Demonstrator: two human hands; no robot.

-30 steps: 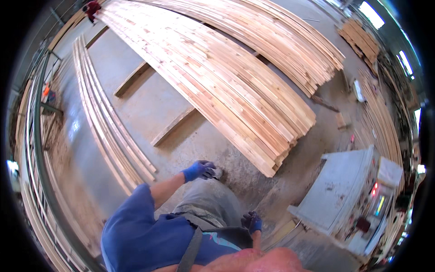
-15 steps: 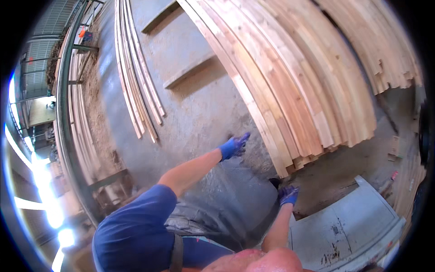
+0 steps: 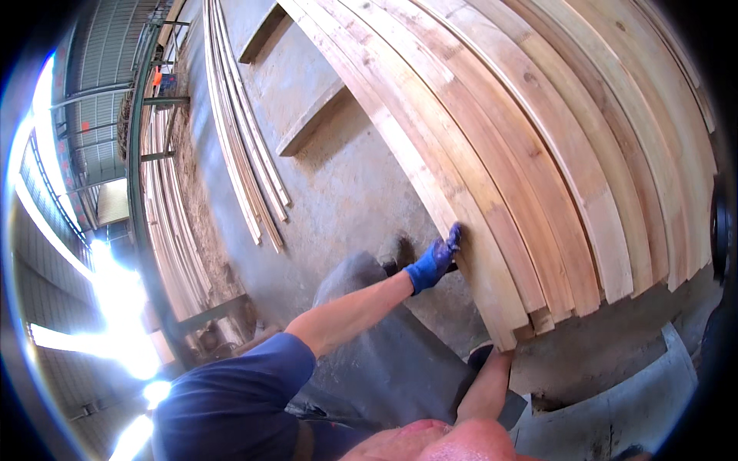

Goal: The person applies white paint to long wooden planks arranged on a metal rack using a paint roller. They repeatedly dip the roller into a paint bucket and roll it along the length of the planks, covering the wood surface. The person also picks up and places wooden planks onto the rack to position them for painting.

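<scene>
My left hand [image 3: 435, 261], in a blue glove, is at the left edge of a large stack of long pale wooden boards [image 3: 542, 207]. Its fingers close on the side of the outermost board [image 3: 478, 269], a little way back from the near end. My bare right forearm [image 3: 487, 384] reaches up to that board's near end. There the right hand itself is hidden by the wood, so its fingers do not show. The near ends of the boards are uneven, some sticking out past others.
Several thin strips [image 3: 240, 146] lie on the concrete floor [image 3: 338, 184] to the left, near a raised beam [image 3: 311, 123]. Beyond them runs a green metal frame [image 3: 137, 192]. A grey metal panel [image 3: 615, 415] stands at lower right. My legs are close beside the stack.
Both hands have come to the outermost board, the left onto its side and the right behind its end. The view has shifted, and the stack fills more of it.
</scene>
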